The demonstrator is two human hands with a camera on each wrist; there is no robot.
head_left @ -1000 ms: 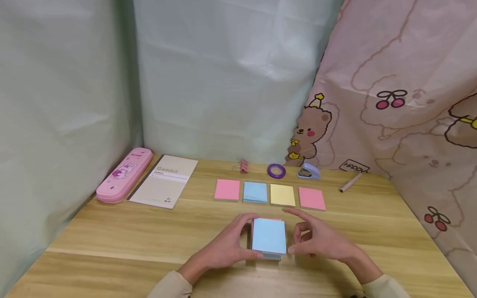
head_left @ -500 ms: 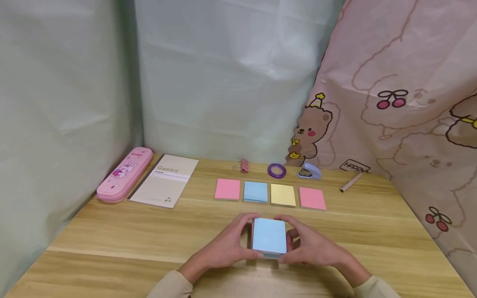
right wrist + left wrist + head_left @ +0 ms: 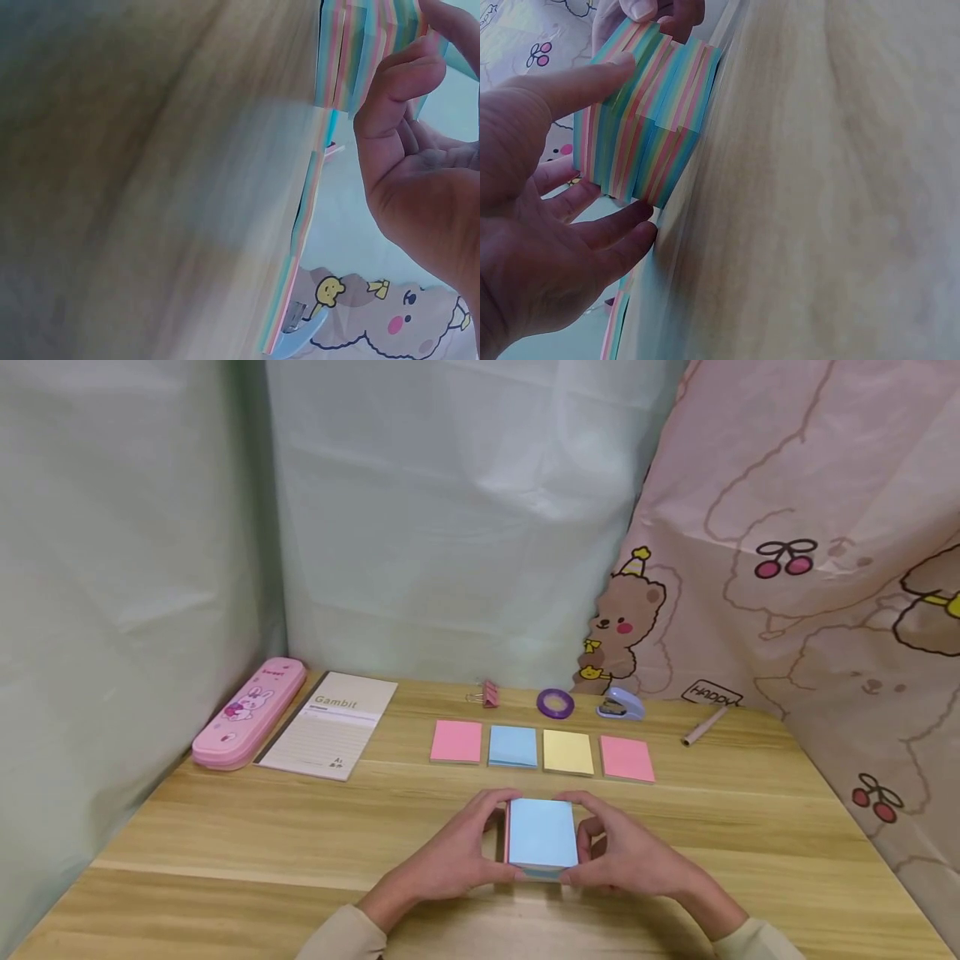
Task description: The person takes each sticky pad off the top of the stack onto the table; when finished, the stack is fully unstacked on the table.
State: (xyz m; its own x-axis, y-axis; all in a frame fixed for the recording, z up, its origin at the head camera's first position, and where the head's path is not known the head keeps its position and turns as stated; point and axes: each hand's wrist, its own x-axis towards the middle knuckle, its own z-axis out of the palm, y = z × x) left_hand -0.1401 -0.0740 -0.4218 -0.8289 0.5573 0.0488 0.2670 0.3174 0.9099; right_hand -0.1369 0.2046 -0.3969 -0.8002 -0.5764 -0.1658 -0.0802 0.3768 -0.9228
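Observation:
A thick stack of sticky notes [image 3: 542, 832] with a pale blue top sheet stands near the front of the table. Its sides show pink, yellow, green and blue bands, and the left wrist view shows the layers of the stack [image 3: 656, 112] slightly stepped. My left hand [image 3: 461, 856] holds the left side, thumb at the near face and index finger at the far corner. From the right, my right hand [image 3: 633, 852] grips the opposite side the same way. In the right wrist view, curled fingers of the right hand [image 3: 420, 142] lie against the banded edge.
Behind the stack lies a row of pads: pink [image 3: 456, 742], blue [image 3: 513, 747], yellow [image 3: 567, 752], pink [image 3: 627, 759]. Further back are a binder clip [image 3: 490, 695], purple tape roll [image 3: 555, 703], small stapler [image 3: 621, 704] and pen [image 3: 705, 727]. A notebook [image 3: 330, 725] and pink pencil case [image 3: 250, 713] lie left.
My right hand has come in from the right and taken hold of the stack's right side. The upper notes now line up more evenly with those below. My left hand has stayed in place.

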